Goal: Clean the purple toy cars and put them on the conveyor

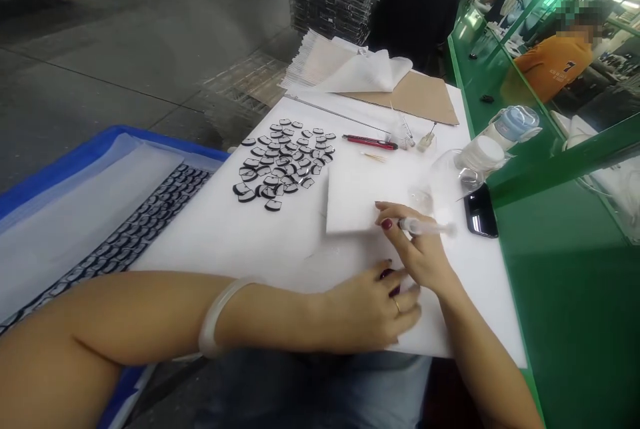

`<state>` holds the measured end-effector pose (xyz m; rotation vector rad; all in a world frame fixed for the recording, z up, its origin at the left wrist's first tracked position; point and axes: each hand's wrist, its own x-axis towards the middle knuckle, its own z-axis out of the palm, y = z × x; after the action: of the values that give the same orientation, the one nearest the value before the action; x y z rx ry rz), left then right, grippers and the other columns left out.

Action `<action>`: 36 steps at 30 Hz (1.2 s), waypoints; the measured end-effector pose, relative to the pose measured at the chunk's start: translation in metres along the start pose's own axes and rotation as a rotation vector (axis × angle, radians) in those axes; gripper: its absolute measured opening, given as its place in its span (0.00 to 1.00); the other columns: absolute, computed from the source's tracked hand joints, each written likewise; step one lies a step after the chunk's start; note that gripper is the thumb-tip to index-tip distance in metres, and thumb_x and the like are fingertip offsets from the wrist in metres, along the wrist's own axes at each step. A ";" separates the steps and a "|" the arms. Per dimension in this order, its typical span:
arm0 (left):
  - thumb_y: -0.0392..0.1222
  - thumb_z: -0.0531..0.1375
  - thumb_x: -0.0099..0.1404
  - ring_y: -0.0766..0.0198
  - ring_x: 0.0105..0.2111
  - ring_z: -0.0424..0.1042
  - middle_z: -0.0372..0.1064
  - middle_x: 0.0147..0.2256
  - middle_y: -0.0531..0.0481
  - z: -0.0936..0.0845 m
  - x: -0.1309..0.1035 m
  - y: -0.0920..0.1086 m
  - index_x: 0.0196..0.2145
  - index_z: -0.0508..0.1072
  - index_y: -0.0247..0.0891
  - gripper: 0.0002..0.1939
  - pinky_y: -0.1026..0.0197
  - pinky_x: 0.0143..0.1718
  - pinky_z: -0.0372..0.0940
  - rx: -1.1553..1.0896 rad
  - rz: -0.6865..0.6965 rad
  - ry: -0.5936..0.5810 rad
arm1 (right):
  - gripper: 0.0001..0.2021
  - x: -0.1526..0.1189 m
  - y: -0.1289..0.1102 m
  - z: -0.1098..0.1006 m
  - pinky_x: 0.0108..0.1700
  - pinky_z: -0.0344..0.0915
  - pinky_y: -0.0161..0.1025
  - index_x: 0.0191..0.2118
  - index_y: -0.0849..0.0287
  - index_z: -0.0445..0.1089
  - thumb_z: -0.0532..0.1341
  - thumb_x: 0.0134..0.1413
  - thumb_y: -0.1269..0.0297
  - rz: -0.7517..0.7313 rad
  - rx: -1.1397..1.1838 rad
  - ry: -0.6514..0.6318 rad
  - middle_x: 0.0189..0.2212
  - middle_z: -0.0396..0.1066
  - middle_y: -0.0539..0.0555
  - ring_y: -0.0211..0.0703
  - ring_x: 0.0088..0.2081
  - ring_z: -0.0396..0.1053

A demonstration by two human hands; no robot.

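Note:
My right hand is closed around a clear syringe, its thumb and fingers gripping the barrel near the dark front end. Just below it, my left hand rests low over the white table with fingers curled. A small dark purplish patch shows between those fingers; whether it is a held piece or a painted nail is unclear. Beyond both hands lies a white square block. Many small black-edged curved pieces are spread loosely to its left.
A red pen, thin sticks, cardboard and white sheets lie farther back. On the right are bottles and a black phone. A blue tray holds rows of pieces. Other people sit beyond.

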<state>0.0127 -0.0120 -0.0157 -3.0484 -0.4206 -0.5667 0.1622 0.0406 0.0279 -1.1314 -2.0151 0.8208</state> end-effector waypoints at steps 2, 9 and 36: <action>0.57 0.62 0.63 0.48 0.44 0.71 0.70 0.53 0.39 -0.003 0.001 -0.002 0.53 0.71 0.30 0.29 0.49 0.41 0.68 0.036 -0.126 -0.051 | 0.14 0.000 0.002 -0.005 0.51 0.66 0.47 0.34 0.56 0.72 0.56 0.68 0.54 0.073 0.125 -0.024 0.44 0.75 0.55 0.53 0.53 0.70; 0.59 0.66 0.57 0.53 0.37 0.70 0.72 0.46 0.42 -0.015 0.001 -0.007 0.50 0.71 0.29 0.33 0.53 0.31 0.66 -0.017 -0.208 -0.173 | 0.05 -0.001 0.004 -0.017 0.40 0.63 0.41 0.42 0.53 0.75 0.65 0.60 0.62 0.138 0.665 0.069 0.29 0.68 0.49 0.40 0.34 0.66; 0.58 0.55 0.62 0.43 0.50 0.70 0.74 0.47 0.35 -0.002 0.001 -0.015 0.42 0.76 0.30 0.26 0.46 0.52 0.64 0.043 -0.203 0.122 | 0.21 -0.020 -0.006 -0.005 0.30 0.51 0.42 0.20 0.57 0.59 0.60 0.62 0.55 -0.187 0.628 0.209 0.16 0.53 0.49 0.39 0.22 0.52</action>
<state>0.0089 0.0026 -0.0145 -2.9287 -0.7317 -0.7364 0.1713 0.0212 0.0301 -0.6276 -1.5000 1.0826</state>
